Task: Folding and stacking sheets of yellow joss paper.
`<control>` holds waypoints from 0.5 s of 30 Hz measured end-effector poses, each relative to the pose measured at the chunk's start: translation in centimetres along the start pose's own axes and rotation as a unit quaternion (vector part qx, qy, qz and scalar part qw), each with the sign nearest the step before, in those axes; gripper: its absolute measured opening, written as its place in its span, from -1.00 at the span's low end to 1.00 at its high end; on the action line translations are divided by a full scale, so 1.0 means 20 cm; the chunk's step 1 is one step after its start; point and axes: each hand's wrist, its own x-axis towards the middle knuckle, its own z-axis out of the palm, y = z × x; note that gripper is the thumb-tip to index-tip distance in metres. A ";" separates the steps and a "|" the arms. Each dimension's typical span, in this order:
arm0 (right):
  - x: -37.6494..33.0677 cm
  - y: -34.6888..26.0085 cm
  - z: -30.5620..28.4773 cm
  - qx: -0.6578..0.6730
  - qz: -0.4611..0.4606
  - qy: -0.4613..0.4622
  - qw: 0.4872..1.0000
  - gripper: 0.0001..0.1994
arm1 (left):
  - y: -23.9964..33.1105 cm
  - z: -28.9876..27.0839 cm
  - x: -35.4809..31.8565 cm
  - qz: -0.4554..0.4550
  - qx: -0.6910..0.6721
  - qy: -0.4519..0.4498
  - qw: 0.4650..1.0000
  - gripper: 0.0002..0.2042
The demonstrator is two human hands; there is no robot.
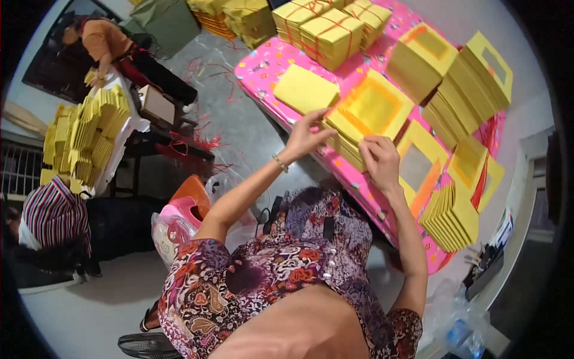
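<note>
Fingers (317, 115) of the left hand (308, 136) spread, the right hand (381, 160) pinches yellow paper (373, 110), and a clear bag (445, 306) shows something blue (461, 336).

Small paper-goods workshop: yellow paper stacks (372, 109), tied bundles (330, 37), pink-covered table (263, 64), co-worker (106, 40) at second table (122, 143).

Room: fairly bright, pale light over the middle; its source cannot be told
Yellow stack (372, 105): well lit on top, duller down the sides
Tabletop (263, 72): vivid pink, with a soft sheen
Floor (230, 99): grey, with a pale, smeared shine
Tabletop's near edge: deep shadow beneath
Fingers (382, 147): clear outlines, fine detail soft
Clear plastic bag (443, 310): small whitish highlights
Dark pane (45, 78): nearly black, little detail
Co-worker at upper left (107, 40): small, somewhat soft
Picture rim: straight edges bow; corners fall to black
</note>
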 end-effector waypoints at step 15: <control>-0.10 0.00 -0.03 0.074 0.083 0.021 0.994 -0.89 | 0.07 0.10 -0.04 -0.022 -0.024 0.001 0.999 -0.37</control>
